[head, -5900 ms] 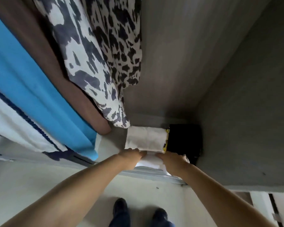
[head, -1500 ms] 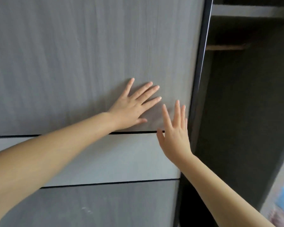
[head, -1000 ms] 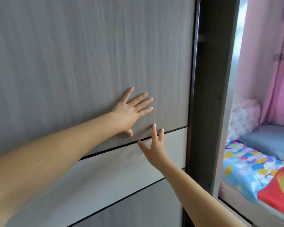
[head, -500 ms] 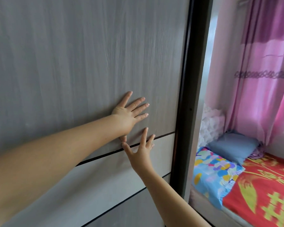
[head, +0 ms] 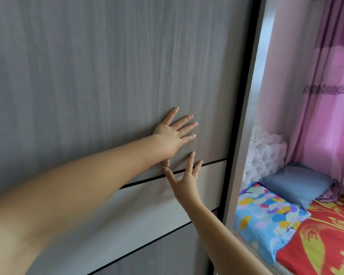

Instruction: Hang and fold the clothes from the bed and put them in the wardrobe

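The grey wood-grain sliding door (head: 99, 80) of the wardrobe fills most of the view. My left hand (head: 173, 133) presses flat against it, fingers spread and straight. Just below, my right hand (head: 184, 175) touches the door's lighter middle panel (head: 147, 199) with straight fingers across the dark seam. The door's right edge meets the wardrobe's side frame (head: 244, 135), so the inside and the clothes are hidden. The bed (head: 310, 241) lies to the right with a red and yellow cover.
A colourful patterned pillow (head: 266, 215) and a blue pillow (head: 298, 183) lie at the head of the bed. Pink and purple curtains (head: 330, 96) hang behind it. White frilly fabric (head: 264, 147) stands beside the wardrobe frame.
Both hands have slid the door to the right until the dark wardrobe opening disappeared. Earlier, both hands were placing folded white cloth on the wardrobe floor. The view turned towards the bed.
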### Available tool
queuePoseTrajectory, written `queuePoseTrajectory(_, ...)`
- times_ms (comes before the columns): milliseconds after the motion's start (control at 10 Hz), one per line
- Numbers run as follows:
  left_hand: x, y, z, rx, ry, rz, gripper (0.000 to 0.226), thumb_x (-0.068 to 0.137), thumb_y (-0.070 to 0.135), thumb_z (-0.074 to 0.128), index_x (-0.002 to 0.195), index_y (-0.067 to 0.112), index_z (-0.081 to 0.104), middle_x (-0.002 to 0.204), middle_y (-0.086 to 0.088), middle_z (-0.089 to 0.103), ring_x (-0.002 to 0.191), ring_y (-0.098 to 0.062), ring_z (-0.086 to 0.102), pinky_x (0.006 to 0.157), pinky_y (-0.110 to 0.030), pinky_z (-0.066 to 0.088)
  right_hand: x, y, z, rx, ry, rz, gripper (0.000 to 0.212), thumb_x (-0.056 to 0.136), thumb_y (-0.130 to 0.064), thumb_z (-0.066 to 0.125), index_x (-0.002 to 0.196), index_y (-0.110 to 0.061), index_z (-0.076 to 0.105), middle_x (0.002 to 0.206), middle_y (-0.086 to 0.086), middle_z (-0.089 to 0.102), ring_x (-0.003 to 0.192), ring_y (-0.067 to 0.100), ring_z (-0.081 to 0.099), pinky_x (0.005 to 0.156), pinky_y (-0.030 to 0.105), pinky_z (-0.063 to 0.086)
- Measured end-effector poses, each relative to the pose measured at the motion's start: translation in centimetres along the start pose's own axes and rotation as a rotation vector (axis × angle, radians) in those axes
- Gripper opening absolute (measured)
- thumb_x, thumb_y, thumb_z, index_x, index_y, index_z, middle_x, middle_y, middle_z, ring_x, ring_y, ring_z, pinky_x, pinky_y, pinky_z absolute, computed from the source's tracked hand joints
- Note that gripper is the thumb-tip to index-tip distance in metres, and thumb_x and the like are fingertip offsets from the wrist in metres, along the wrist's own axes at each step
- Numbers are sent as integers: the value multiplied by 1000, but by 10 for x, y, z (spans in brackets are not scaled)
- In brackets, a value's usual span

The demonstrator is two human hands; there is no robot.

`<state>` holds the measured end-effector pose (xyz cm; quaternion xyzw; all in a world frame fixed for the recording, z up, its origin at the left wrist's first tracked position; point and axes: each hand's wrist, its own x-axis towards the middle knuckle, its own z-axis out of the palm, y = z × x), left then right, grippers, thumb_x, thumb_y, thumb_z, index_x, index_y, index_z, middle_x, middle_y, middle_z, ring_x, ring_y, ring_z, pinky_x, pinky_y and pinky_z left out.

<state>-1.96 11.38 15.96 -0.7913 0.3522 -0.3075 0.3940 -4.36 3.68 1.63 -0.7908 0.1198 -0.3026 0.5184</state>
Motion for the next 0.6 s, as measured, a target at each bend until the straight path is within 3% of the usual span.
queuePoseTrajectory(400,2,3,-3,-14,-14,4,121,71,61,69,151,24,-14,154,-7,-32,140,-30,-31,97,-62,-24,-1,-3,-8,-27,-61,8,101,86,-49,63,147,-40,-17,153,1,-35,143,34,-25,115,53,3)
queuePoseTrajectory(500,-1,-1,-10,-75,37,-3,111,78,55,66,152,22,-10,155,-8,-28,141,-31,-29,99,-62,-23,1,-3,-18,-42,-112,2,97,89,-42,63,147,-41,-16,154,0,-34,145,29,-20,116,48,8)
queuePoseTrajectory(600,-19,31,-8,-250,64,8,78,92,34,55,153,17,9,158,-13,-17,145,-30,-20,105,-63,-17,-7,7,-41,-1,-176,-20,89,92,-27,63,150,-39,-3,158,2,-22,147,15,-6,112,28,15)
